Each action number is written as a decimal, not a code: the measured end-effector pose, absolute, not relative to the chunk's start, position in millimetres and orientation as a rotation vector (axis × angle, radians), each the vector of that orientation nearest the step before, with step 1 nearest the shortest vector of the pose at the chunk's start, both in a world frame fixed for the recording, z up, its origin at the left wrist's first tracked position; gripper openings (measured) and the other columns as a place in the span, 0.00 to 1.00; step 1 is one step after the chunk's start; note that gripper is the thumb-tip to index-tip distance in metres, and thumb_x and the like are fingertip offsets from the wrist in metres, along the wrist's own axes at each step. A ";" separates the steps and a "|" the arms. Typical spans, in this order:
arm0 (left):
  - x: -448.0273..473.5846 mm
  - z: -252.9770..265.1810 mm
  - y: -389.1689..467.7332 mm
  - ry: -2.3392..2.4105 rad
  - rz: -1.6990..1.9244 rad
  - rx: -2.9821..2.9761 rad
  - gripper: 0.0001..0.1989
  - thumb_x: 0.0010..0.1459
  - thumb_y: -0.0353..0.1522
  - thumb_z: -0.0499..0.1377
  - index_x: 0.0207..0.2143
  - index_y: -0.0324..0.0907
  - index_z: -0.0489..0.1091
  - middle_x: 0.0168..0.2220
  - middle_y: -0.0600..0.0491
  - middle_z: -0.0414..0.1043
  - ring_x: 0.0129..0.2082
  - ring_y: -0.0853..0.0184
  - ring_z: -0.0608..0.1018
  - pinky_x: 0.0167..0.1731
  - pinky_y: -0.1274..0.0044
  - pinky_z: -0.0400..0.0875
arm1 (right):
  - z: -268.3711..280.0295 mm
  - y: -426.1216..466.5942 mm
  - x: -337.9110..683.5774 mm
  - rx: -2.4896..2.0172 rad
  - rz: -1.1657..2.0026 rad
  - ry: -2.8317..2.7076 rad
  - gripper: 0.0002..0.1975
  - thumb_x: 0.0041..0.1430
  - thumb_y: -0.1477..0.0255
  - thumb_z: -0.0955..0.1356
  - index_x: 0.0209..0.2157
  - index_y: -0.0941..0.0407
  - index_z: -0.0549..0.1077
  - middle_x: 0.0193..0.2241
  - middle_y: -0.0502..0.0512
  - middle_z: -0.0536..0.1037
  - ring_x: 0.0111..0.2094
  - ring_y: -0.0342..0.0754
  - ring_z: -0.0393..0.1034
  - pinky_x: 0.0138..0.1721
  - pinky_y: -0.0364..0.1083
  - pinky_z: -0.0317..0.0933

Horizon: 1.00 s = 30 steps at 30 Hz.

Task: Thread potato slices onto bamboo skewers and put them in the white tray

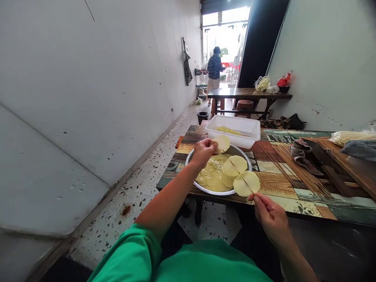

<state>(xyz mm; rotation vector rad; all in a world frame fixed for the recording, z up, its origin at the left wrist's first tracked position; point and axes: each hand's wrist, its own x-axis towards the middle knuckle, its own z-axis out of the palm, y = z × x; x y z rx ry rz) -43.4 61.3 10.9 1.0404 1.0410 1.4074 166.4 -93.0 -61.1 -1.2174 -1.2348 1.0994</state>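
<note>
Skewer, just right of frame centre — two pale slices threaded, third slice at far end, depth of piercing unclear. Remaining, by the look of it: loose slices in basin at centre, bare sticks at right. Yellow contents of white tub, above centre — finished or not, unclear. Left hand: thumb and fingers pinched on third slice. Right hand: narrow pinch on skewer's near end.

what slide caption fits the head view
Right hand grips a thin brown skewer through two round pale-yellow slices; left hand holds another slice near a round silver metal bowl.
</note>
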 end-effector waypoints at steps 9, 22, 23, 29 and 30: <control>-54.5 21.9 61.9 0.951 1.217 0.803 0.13 0.40 0.27 0.70 0.27 0.37 0.68 0.26 0.53 0.71 0.25 0.72 0.73 0.29 0.75 0.70 | -50.1 -90.4 175.5 -0.868 1.785 -0.794 0.12 0.54 0.61 0.71 0.28 0.56 0.71 0.13 0.36 0.43 0.11 0.34 0.31 0.10 0.37 0.35; -45.1 14.9 51.6 1.359 1.437 1.718 0.04 0.52 0.31 0.58 0.28 0.39 0.71 0.25 0.54 0.69 0.25 0.71 0.69 0.29 0.80 0.63 | -76.3 -105.3 168.1 -1.372 0.300 -1.452 0.06 0.49 0.70 0.73 0.32 0.53 0.79 0.31 0.61 0.81 0.32 0.56 0.76 0.31 0.49 0.67; -43.8 16.9 49.9 1.385 1.447 1.761 0.04 0.52 0.31 0.57 0.29 0.39 0.71 0.25 0.54 0.70 0.26 0.71 0.69 0.29 0.79 0.63 | -75.2 -106.5 167.6 -1.370 0.308 -1.458 0.06 0.49 0.70 0.72 0.32 0.54 0.79 0.31 0.61 0.81 0.32 0.56 0.76 0.32 0.49 0.66; -41.0 20.6 48.8 1.367 1.486 1.765 0.04 0.53 0.30 0.57 0.31 0.39 0.71 0.26 0.53 0.70 0.27 0.70 0.69 0.31 0.79 0.64 | -57.5 -107.6 173.2 -1.137 1.319 -1.032 0.11 0.56 0.61 0.70 0.31 0.55 0.76 0.11 0.40 0.53 0.11 0.37 0.47 0.13 0.39 0.45; -41.0 20.1 49.2 1.344 1.504 1.731 0.04 0.52 0.30 0.58 0.31 0.39 0.71 0.27 0.53 0.70 0.28 0.70 0.69 0.31 0.79 0.65 | -55.5 -106.6 175.1 -1.053 1.498 -0.921 0.12 0.56 0.61 0.71 0.31 0.56 0.75 0.12 0.38 0.49 0.11 0.35 0.41 0.12 0.37 0.42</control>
